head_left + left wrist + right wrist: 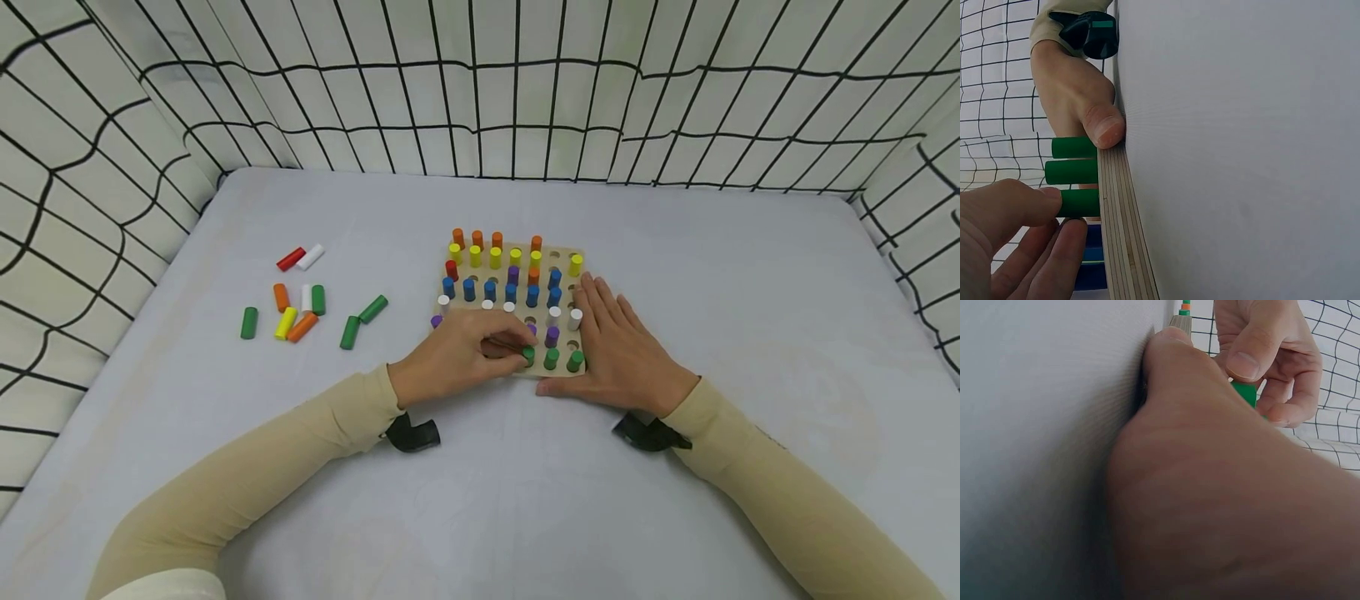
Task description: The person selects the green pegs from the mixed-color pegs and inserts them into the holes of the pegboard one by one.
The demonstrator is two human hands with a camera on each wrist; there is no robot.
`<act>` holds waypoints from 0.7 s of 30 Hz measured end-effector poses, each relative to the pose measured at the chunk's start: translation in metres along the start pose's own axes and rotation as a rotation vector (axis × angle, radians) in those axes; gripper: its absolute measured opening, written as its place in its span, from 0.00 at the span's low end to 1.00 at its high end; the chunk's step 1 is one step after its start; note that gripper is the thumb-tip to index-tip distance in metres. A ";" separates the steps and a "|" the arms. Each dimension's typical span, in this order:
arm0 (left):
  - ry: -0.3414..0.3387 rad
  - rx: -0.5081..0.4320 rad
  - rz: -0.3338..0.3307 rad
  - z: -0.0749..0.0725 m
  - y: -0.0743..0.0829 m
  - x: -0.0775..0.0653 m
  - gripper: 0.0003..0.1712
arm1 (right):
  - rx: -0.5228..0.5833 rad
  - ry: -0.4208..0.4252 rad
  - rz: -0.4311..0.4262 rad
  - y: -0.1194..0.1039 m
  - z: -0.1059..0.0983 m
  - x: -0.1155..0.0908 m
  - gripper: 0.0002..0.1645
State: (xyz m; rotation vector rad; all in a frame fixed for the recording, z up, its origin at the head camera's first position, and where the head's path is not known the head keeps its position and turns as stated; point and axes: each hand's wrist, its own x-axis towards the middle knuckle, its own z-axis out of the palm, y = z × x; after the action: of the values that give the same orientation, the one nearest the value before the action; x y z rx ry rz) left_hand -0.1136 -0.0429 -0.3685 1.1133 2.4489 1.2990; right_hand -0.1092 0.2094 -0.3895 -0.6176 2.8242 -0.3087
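A wooden pegboard (pixel 563 367) holds rows of orange, yellow, red, blue, white, purple and green pegs. My left hand (pixel 457 354) reaches over its front left part and pinches a green peg (pixel 1082 203) between thumb and fingers. That peg stands in the front row, beside two other green pegs, a middle one (pixel 551 359) and a right one (pixel 575 361). Flat along the board's right side lies my right hand (pixel 630 358), fingers straight and thumb at the front corner. The left hand covers the board's front left holes in the head view.
Loose pegs lie on the white table (pixel 480 500) to the left: a red one (pixel 291 259), a yellow one (pixel 286 323), and several green, orange and white ones. Black netting (pixel 517 92) over white walls borders the table at the back and sides.
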 end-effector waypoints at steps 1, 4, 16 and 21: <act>0.003 -0.001 0.001 -0.001 0.000 -0.001 0.12 | 0.000 0.000 -0.001 -0.001 0.000 0.000 0.85; 0.009 -0.001 0.004 -0.003 0.000 -0.003 0.12 | -0.001 -0.001 -0.004 -0.002 0.000 0.001 0.85; 0.037 0.053 0.016 -0.020 0.005 -0.011 0.10 | -0.001 0.003 -0.003 -0.003 0.000 0.000 0.85; 0.071 0.057 -0.001 -0.031 0.011 -0.017 0.11 | -0.004 0.008 -0.008 -0.003 0.000 -0.002 0.84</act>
State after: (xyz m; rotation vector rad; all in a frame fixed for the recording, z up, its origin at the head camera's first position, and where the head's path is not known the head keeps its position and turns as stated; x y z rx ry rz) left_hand -0.1099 -0.0705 -0.3448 1.0978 2.5522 1.2984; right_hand -0.1063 0.2073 -0.3888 -0.6301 2.8313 -0.3083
